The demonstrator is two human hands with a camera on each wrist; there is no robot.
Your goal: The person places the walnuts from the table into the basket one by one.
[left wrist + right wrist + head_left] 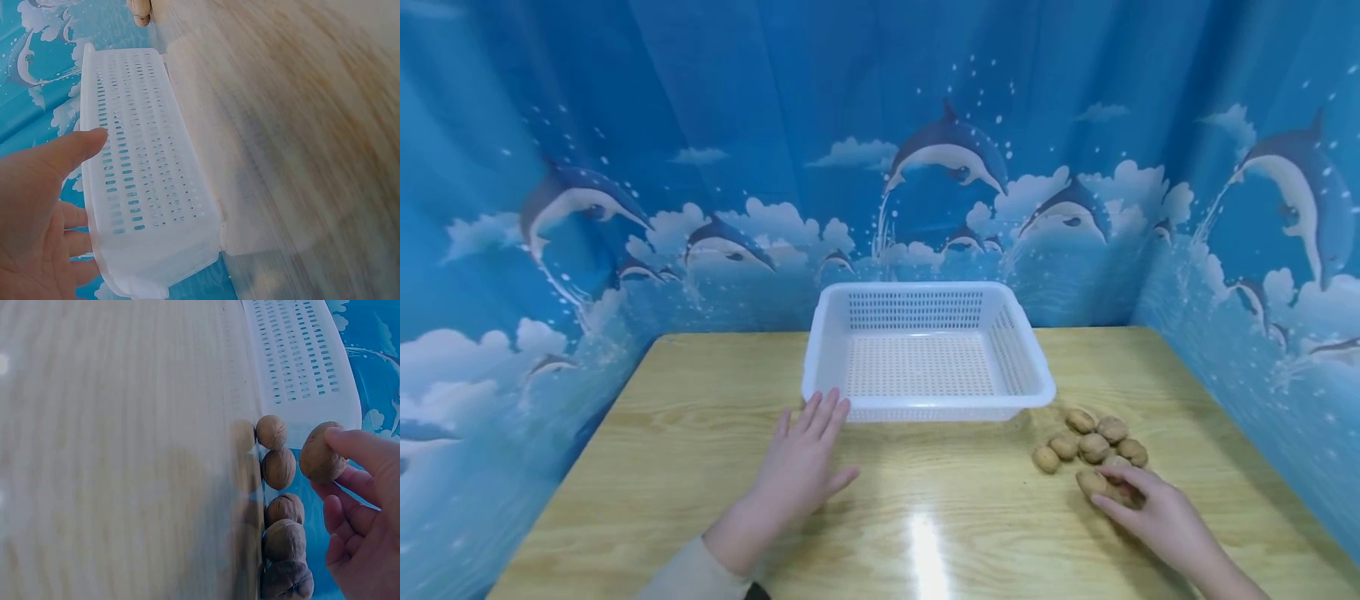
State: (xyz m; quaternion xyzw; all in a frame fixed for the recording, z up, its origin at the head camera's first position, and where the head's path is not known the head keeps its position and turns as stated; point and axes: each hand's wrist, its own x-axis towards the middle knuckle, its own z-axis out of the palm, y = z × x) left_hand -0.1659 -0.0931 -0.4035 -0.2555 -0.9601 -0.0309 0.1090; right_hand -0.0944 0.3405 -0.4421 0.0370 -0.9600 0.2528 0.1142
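My right hand pinches a walnut between thumb and fingers, lifted off the table in the right wrist view. Beside it lies a cluster of several walnuts, tan and wrinkled, on the right part of the table. My left hand is spread with straight fingers, its fingertips right at the near left corner of a white plastic basket. In the left wrist view the left thumb overlaps the basket's slotted side. Nothing lies inside the basket.
The basket stands at the back middle of a wooden table. A blue curtain printed with dolphins and clouds hangs along the back and both sides. A bright light reflection falls on the table's front middle.
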